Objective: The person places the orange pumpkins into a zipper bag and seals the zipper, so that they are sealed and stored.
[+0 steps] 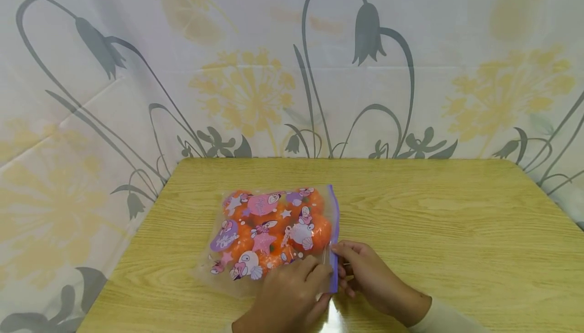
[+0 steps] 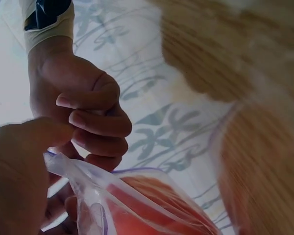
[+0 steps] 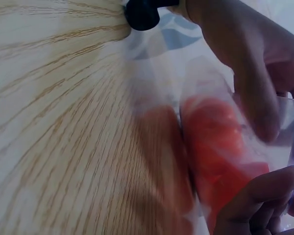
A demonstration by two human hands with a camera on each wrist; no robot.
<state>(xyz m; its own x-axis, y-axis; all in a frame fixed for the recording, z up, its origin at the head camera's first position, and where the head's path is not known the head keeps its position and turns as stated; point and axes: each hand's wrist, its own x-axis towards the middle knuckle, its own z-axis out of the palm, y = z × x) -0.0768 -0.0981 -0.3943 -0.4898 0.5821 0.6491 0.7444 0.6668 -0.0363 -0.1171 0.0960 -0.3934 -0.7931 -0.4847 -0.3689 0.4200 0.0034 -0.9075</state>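
Observation:
A clear zip bag [image 1: 262, 229], printed with pink and purple cartoon figures, stars and shells, lies flat on the table. Several round orange fruits [image 1: 319, 231], which look like mandarins, fill it. Its purple zip edge [image 1: 335, 211] faces right. My left hand [image 1: 294, 285] grips the bag's near right part, just inside the zip. At the zip edge, my right hand [image 1: 367, 274] pinches the purple strip between thumb and forefinger, its other fingers curled beneath. In the left wrist view the bag's plastic [image 2: 83, 178] rises between both hands. Whether the zip is sealed cannot be told.
The wood-grain table [image 1: 456, 221] reaches well to the right of the bag. Behind it and along the left hangs a white cloth [image 1: 255, 8] printed with grey and yellow flowers. A dark wrist device [image 3: 142, 13] shows on my left arm.

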